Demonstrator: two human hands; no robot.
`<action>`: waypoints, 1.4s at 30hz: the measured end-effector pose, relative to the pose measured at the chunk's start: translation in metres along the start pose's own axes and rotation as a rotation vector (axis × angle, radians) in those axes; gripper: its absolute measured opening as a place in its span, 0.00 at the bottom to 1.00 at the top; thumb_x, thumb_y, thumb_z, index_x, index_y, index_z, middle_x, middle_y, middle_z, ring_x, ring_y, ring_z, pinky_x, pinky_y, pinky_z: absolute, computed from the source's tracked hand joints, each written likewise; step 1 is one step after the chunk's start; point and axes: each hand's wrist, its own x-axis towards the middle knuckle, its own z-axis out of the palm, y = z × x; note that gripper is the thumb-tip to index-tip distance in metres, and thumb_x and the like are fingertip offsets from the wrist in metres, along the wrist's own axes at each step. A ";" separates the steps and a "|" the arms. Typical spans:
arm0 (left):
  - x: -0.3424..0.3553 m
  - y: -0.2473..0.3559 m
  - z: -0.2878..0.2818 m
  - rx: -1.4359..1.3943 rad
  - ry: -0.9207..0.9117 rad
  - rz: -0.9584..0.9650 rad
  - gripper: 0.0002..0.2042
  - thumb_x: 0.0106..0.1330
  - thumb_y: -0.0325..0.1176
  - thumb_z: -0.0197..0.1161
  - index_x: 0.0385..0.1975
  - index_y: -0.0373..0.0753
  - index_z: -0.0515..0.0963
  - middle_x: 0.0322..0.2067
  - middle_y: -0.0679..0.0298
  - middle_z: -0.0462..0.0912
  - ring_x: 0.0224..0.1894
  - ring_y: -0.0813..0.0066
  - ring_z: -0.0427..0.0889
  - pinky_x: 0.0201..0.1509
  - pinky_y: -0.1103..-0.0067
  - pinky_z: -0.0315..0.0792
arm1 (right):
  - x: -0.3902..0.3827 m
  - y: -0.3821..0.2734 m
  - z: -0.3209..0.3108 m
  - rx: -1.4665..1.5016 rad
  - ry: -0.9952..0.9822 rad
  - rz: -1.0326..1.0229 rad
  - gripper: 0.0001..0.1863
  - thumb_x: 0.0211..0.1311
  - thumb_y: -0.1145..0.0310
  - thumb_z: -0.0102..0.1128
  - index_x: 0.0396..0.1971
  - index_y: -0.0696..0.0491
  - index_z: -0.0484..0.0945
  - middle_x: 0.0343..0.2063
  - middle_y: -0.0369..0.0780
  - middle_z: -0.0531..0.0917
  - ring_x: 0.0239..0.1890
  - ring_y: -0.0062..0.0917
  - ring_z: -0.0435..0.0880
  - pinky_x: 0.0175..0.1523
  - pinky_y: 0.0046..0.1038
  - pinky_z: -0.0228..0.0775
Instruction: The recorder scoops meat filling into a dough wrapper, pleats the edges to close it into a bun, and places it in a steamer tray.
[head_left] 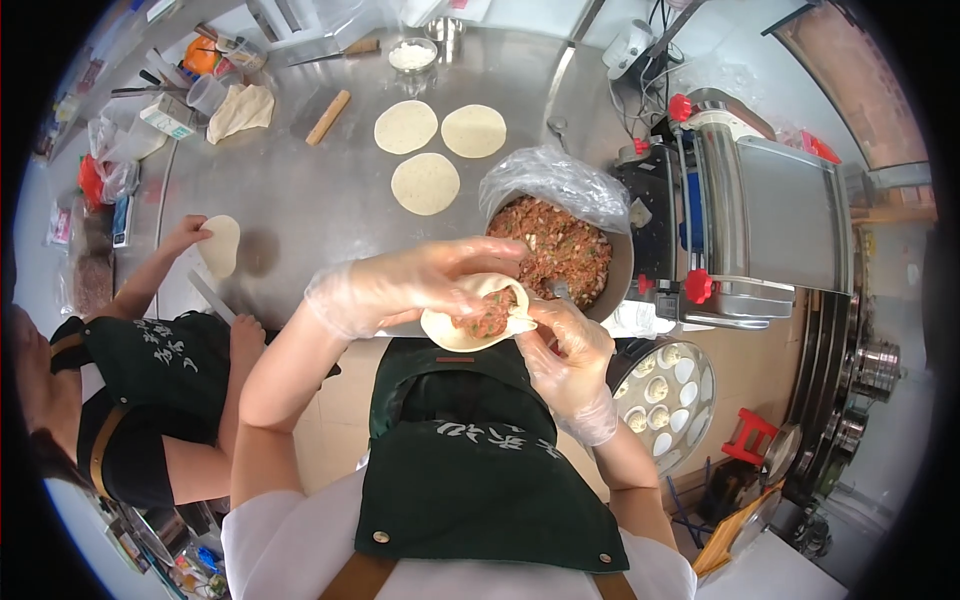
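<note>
In clear gloves, my left hand point(400, 285) cradles a round dough wrapper point(440, 324) with meat filling point(486, 318) in its middle. My right hand point(565, 355) pinches the wrapper's edge into small folds on the right side. Just beyond my hands sits a wide bowl of minced filling point(565, 250), with a crumpled clear plastic bag point(555, 185) over its back rim. Three flat dough rounds point(425, 183) lie farther back on the steel table point(290, 200). Below and right of the bowl, a round tray point(625, 385) holds several pleated buns and white liners.
At left a co-worker's hand point(190, 232) holds another dough round point(223, 248). A rolling pin point(328, 117), small bowl of white powder point(412, 57), dough lump point(240, 112) and packages are at the back. A steel roller machine point(780, 215) stands right, a red stool point(750, 432) below.
</note>
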 end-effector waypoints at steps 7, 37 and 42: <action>0.004 -0.050 0.009 -0.263 0.211 0.384 0.33 0.73 0.53 0.50 0.67 0.32 0.61 0.57 0.54 0.75 0.60 0.65 0.75 0.68 0.68 0.67 | -0.010 -0.002 0.015 0.230 0.099 0.212 0.11 0.55 0.82 0.67 0.39 0.60 0.81 0.33 0.41 0.86 0.26 0.15 0.81 0.30 0.19 0.72; 0.005 -0.048 0.035 -0.121 0.330 0.331 0.22 0.63 0.28 0.66 0.57 0.35 0.72 0.55 0.60 0.78 0.55 0.74 0.79 0.60 0.74 0.74 | -0.018 -0.003 0.006 -0.109 0.041 -0.148 0.19 0.55 0.81 0.68 0.46 0.57 0.74 0.29 0.38 0.84 0.24 0.19 0.83 0.29 0.21 0.75; 0.008 -0.048 0.035 -0.129 0.331 0.315 0.22 0.62 0.28 0.67 0.56 0.36 0.72 0.53 0.61 0.79 0.55 0.73 0.79 0.60 0.74 0.74 | -0.022 -0.005 0.013 0.155 0.138 0.181 0.21 0.55 0.81 0.68 0.49 0.57 0.74 0.29 0.39 0.85 0.24 0.19 0.83 0.30 0.21 0.76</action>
